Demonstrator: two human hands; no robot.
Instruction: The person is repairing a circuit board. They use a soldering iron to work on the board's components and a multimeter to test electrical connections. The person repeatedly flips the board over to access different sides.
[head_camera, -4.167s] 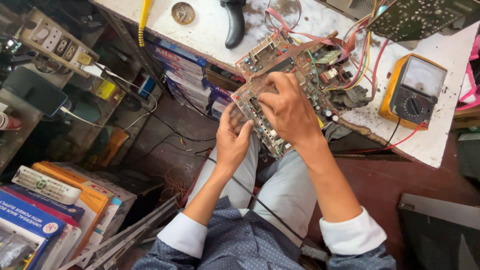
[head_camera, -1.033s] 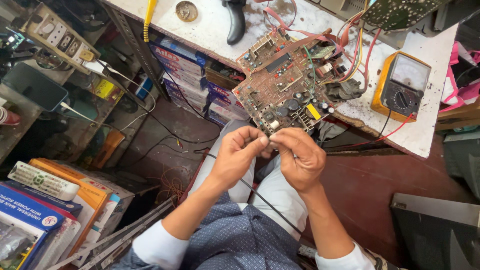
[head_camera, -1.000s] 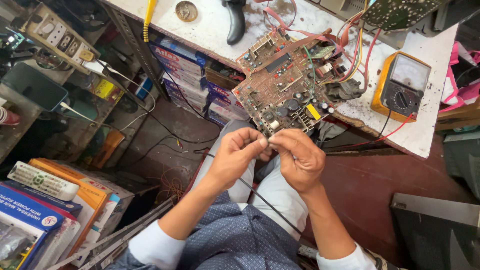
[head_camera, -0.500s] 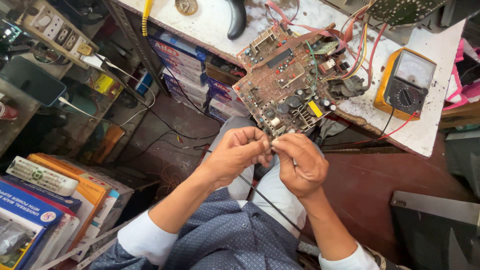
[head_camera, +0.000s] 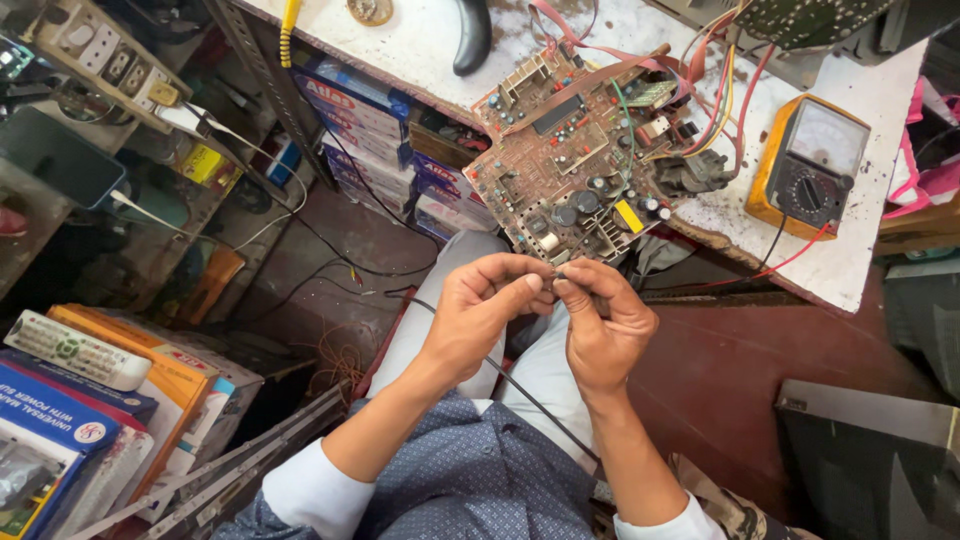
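Both hands mid-frame over lap: left hand (head_camera: 480, 310) & right hand (head_camera: 598, 322) curled, fingertips pinching a tiny component (head_camera: 558, 276) betw. them. Circuit board (head_camera: 585, 160) just above on bench edge; yellow multimeter (head_camera: 808, 165) upper right.

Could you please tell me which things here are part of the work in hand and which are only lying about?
In hand:
left hand and right hand, pinching a tiny part
circuit board, just beyond the hands

Lying about:
yellow multimeter
remote control
stacked boxes
power strip
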